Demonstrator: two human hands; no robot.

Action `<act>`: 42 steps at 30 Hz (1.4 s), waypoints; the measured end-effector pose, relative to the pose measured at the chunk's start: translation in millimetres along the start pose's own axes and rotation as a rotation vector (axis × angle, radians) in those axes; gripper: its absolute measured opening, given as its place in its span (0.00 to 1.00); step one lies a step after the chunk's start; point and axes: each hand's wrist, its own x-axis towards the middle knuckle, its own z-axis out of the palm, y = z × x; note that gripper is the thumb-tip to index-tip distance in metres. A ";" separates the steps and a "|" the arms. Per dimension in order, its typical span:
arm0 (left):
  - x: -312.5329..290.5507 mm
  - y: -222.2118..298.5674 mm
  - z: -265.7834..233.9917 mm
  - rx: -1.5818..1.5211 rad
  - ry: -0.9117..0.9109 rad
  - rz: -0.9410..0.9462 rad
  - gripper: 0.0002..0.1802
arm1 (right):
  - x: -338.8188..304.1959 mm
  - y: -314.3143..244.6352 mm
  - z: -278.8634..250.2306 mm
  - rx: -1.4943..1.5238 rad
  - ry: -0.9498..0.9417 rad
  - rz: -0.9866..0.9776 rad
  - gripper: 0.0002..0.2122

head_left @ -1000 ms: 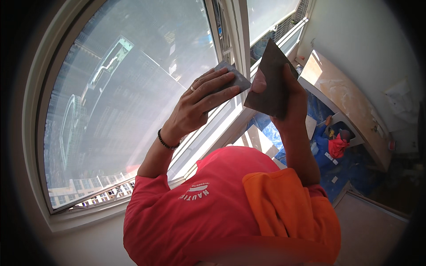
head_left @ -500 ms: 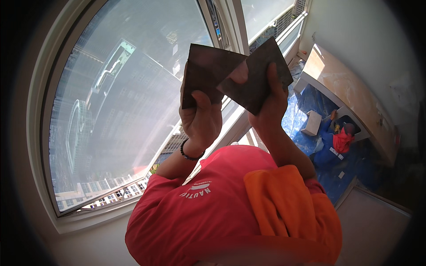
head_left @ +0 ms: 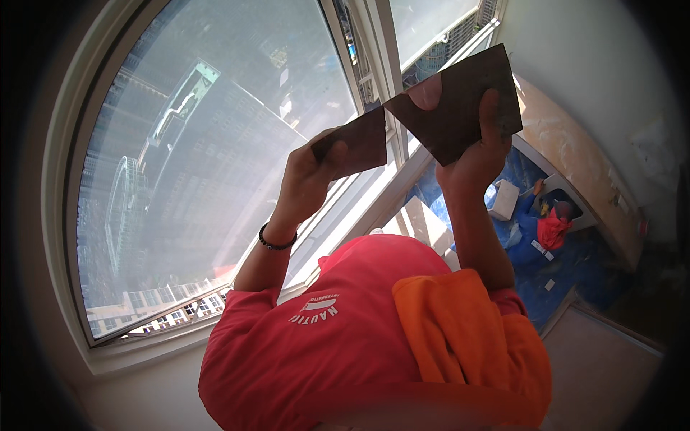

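We had open air between our raised hands and the large glass window pane. The white window frame post stood close behind both dark brown sheets, and the white wall closed the right side.

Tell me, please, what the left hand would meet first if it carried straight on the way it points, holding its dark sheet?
Probably the window frame: the left hand points its smaller dark sheet up toward it. The larger dark sheet in the right hand sits close beside; depth is unclear.

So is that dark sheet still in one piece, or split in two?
Split in two: the left hand holds a smaller dark piece, the right hand a larger piece, corners nearly meeting.
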 end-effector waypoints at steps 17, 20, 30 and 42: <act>21.6 -13.7 -12.2 -0.635 0.598 0.168 0.09 | -31.1 62.6 31.9 -0.419 -0.255 -0.006 0.20; 23.0 -13.8 -27.2 -0.705 0.621 0.190 0.10 | -40.7 73.7 42.7 -0.591 -0.393 0.045 0.16; 11.6 128.1 -133.8 -0.287 0.789 1.389 0.21 | -39.5 111.1 60.4 -0.720 -0.355 0.255 0.20; 69.5 365.1 -232.0 0.189 1.541 1.710 0.18 | 46.5 129.1 49.9 -0.642 -0.566 0.449 0.36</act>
